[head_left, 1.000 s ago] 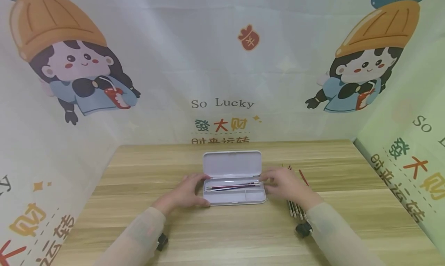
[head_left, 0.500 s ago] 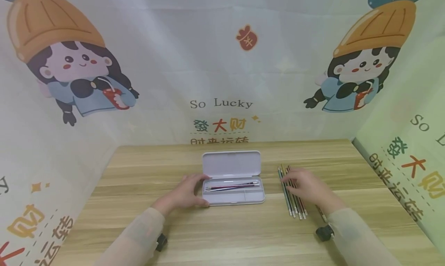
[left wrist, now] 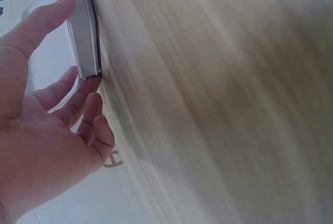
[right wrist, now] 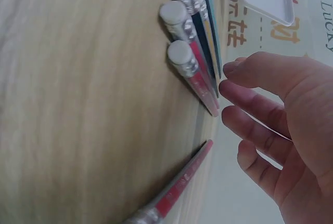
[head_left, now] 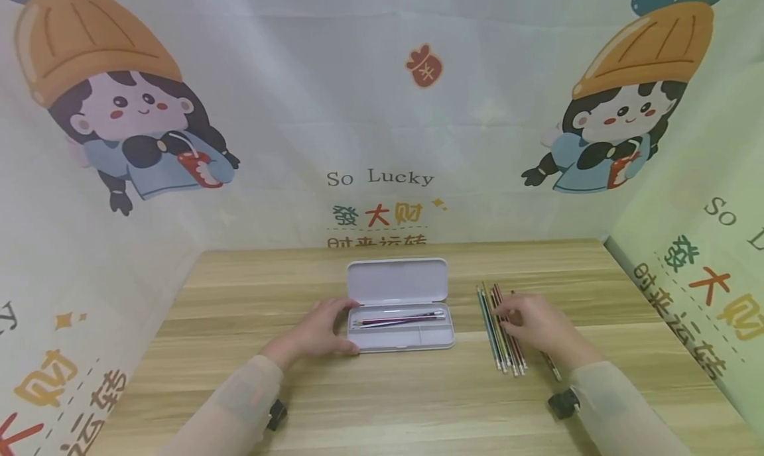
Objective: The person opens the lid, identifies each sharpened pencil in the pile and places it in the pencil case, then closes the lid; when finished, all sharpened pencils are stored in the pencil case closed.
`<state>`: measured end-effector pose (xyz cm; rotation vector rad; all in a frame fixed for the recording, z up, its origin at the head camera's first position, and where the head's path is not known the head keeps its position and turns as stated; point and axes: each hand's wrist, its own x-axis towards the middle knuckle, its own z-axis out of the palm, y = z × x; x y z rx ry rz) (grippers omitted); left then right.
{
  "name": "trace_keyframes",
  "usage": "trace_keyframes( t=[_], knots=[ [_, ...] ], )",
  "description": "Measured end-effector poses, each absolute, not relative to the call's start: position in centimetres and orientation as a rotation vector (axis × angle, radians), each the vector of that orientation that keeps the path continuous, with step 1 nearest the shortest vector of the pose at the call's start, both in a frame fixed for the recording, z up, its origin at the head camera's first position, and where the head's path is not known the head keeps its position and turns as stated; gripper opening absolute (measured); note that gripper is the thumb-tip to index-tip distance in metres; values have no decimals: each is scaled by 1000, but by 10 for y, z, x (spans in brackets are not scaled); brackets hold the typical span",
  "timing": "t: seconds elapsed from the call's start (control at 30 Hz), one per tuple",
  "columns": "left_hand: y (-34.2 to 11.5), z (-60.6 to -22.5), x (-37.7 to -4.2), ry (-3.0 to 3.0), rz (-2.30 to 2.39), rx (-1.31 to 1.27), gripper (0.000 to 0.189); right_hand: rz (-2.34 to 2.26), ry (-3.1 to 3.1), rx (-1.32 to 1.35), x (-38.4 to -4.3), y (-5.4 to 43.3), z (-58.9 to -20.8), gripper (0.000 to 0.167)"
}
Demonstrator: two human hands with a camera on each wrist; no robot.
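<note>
A white pencil case lies with its lid raised, several pencils in its rear compartment. My left hand holds the case's left end between thumb and fingers; the left wrist view shows the thumb on the case's side wall. To the right of the case is a row of eraser-tipped pencils. Over its right side hovers my right hand, thumb and index fingertips close to the pencils and nothing held. In the right wrist view its fingers are loosely bent beside a red pencil.
One pencil lies apart from the row, partly hidden under the right wrist. The wood-grain table is backed by a printed cloth, which also hangs along both sides.
My right hand has moved from the case's right end to the loose pencils, then slightly farther right. The left hand stays on the case.
</note>
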<state>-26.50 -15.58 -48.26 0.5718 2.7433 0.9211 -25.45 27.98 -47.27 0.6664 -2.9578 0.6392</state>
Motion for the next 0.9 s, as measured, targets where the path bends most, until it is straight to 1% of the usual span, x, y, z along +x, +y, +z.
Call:
trace_keyframes(
  t=[0.4, 0.7, 0.9],
  knots=[
    [-156, -483, -265, 2748, 911, 574, 86, 575, -2992, 610, -257, 273, -472, 20],
    [-154, -481, -265, 2749, 907, 556, 86, 525, -3011, 545, -257, 266, -471, 26],
    [-154, -479, -263, 2753, 906, 551, 86, 466, -3027, 504, -259, 264, -472, 25]
  ],
)
